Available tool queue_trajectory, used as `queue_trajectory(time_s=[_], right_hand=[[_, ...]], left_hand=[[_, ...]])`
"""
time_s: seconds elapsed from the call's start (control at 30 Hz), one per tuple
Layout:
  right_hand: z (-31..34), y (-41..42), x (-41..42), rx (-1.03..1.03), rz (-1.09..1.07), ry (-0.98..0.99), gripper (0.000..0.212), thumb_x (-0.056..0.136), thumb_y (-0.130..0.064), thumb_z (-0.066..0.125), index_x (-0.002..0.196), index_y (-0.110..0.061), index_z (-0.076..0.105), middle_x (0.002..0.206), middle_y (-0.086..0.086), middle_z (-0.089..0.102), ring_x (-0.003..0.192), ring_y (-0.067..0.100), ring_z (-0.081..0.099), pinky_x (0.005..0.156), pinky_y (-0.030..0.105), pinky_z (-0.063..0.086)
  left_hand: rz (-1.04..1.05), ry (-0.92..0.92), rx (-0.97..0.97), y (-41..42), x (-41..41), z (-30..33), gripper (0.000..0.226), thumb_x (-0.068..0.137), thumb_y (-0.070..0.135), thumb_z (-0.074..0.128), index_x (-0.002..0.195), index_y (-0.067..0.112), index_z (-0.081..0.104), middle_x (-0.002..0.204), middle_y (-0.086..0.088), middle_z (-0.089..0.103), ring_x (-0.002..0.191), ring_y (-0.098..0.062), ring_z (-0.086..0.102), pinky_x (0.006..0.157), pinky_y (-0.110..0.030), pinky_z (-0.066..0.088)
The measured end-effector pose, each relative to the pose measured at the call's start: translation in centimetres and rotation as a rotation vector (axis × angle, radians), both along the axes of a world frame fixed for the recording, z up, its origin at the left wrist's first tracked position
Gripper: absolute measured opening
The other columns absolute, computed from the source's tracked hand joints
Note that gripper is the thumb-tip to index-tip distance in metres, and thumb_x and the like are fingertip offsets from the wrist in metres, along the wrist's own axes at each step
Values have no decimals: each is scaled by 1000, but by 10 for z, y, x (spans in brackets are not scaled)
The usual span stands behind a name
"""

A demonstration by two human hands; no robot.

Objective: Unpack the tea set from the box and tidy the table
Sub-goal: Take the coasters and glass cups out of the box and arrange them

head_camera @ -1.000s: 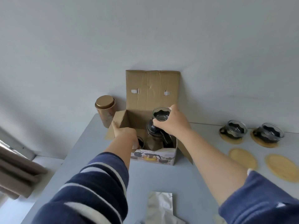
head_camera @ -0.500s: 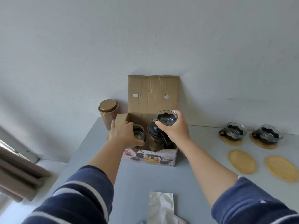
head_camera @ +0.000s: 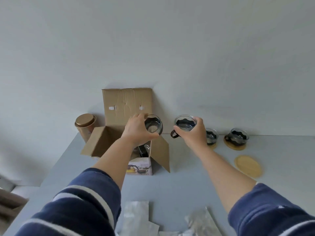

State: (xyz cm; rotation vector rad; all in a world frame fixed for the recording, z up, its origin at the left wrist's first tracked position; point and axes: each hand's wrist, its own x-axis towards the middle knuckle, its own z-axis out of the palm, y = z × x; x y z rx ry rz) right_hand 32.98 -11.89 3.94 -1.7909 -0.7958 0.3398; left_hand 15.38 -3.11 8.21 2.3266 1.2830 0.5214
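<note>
- Left hand raised over the open cardboard box, fingers closed around a glass cup.
- Right hand right of the box, fingers gripping a second glass cup above the grey tabletop.
- Far right: two cups on wooden coasters, one bare coaster nearer.

Tin left of box, coasters right.

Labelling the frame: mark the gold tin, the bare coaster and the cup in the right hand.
gold tin (head_camera: pixel 85 120): head view, on its lid.
bare coaster (head_camera: pixel 248 165): head view, centre of its top face.
cup in the right hand (head_camera: pixel 185 123): head view, inside its rim.
</note>
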Motion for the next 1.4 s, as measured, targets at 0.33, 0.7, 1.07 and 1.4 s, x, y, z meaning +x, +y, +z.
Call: queue_trajectory(time_s=[0.33,0.7,1.07,1.4], right_hand=[[-51,-114,125,-181,-217,42,80,61,-39,87,124,-14,45,122,0,58,109,20,58,85,28,45],[-113,-161,200,-309,-263,4,83,61,-48,85,122,-11,42,116,3,58,101,23,61,80,33,51],[-125,-164,200,-276,-210,90,101,63,-43,86,138,-6,30,136,10,47,124,27,50,100,40,47],[-67,-127,156,-482,-19,-433,97,78,-47,70,151,-14,15,157,13,17,147,29,16,116,48,23]], left_hand=[[-141,-79,-233,-95,149,-74,88,63,32,80,141,16,43,131,0,52,125,-22,42,106,-33,40],[-158,-28,-286,-127,221,-140,81,69,28,78,141,19,41,133,2,48,123,-19,36,95,-20,31],[-138,26,-291,-129,225,-148,93,71,34,76,148,21,27,143,2,41,133,-15,31,106,-23,28],[-95,76,-147,-114,170,-116,99,84,55,60,154,19,-1,156,4,27,144,-19,23,114,-43,31]])
